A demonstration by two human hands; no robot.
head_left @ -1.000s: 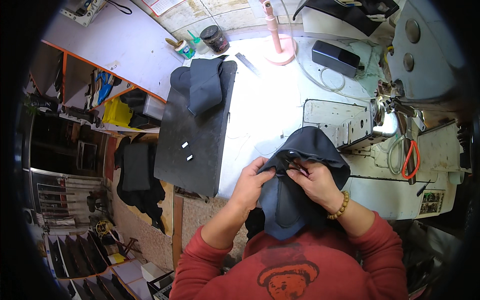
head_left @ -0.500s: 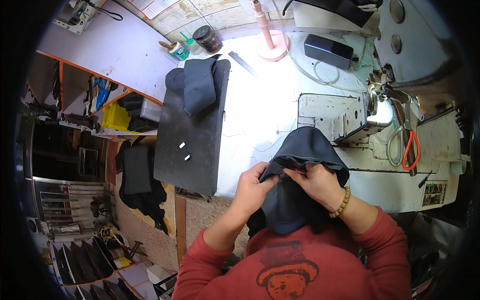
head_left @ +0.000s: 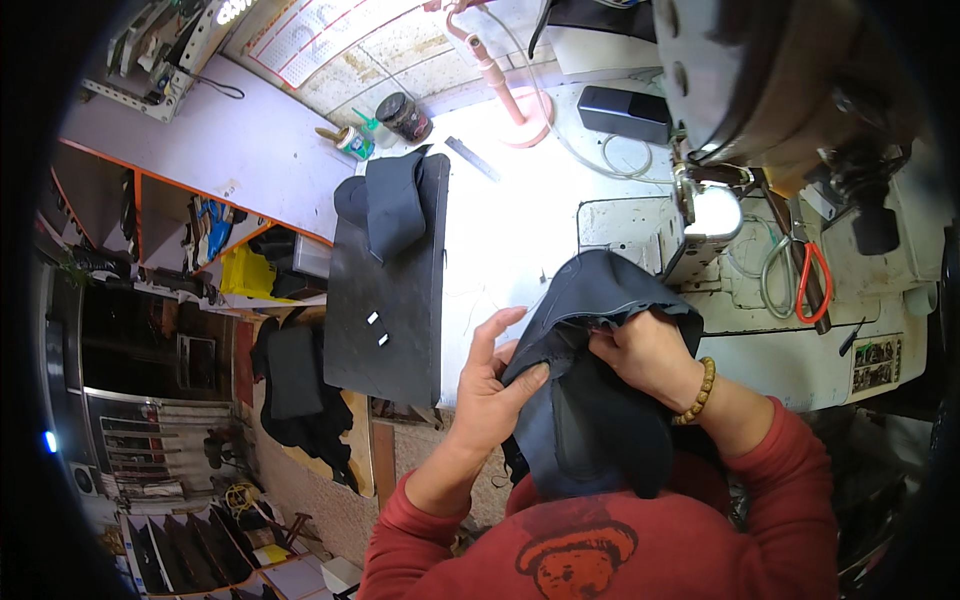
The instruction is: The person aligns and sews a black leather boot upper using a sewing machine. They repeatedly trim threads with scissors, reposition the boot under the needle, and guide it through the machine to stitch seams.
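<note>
Dark navy fabric piece with a stitched curved edge (head_left: 600,400), held up over the front edge of the white sewing table (head_left: 520,230), just before the chest in the red sweatshirt. Long axis running roughly from the body toward the grey sewing machine (head_left: 780,90), rounded top end pointing away toward the machine's lit needle area, lower end hanging down over the lap. Left hand (head_left: 495,385) pinching the cloth's left edge, thumb pressed on the fabric, index finger raised and loosely extended. Right hand (head_left: 645,350), beaded bracelet at the wrist, curled closed on a gathered fold near the top. Flat dark rectangular mat (head_left: 385,300) lying to the left, well apart. Orange-handled scissors (head_left: 812,285) resting at the right, beside the machine.
</note>
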